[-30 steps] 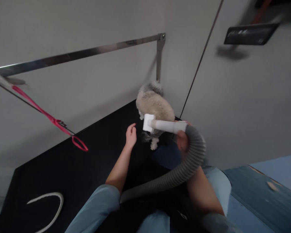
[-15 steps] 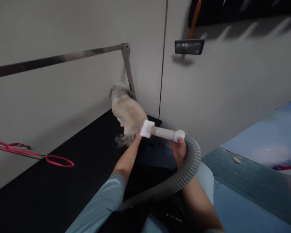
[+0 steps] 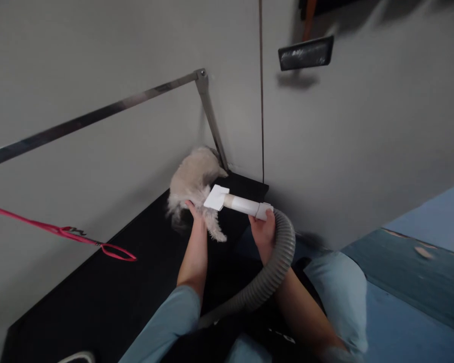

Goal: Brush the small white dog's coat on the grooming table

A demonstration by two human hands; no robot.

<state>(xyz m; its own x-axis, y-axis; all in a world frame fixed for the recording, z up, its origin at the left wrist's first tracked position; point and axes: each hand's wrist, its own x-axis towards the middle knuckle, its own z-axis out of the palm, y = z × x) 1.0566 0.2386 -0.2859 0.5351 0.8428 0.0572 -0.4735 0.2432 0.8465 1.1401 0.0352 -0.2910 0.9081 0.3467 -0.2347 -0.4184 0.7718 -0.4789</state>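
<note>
One ribbed grey hose point(image 3: 278, 267) is looped in front of the right forearm, which is partly hidden by it. A pale curved strip point(image 3: 81, 356) is cut off by the lower edge, on the black table point(image 3: 136, 282). By the right hand point(image 3: 264, 229) the white nozzle point(image 3: 244, 205) is gripped, fingers clamped round its hose end. Some of the dog's fur is covered by the nozzle's flat head. The left hand point(image 3: 197, 212) is pressed into that fur; whether its fingers are closed cannot be told. The dog point(image 3: 192, 174) is placed at the table's far end, beside the metal bar's upright. A pink loop point(image 3: 113, 250) is hung at left, below the metal bar point(image 3: 98, 113). On the wall point(image 3: 363, 126) a dark-headed brush point(image 3: 306, 54) is hung.
</note>
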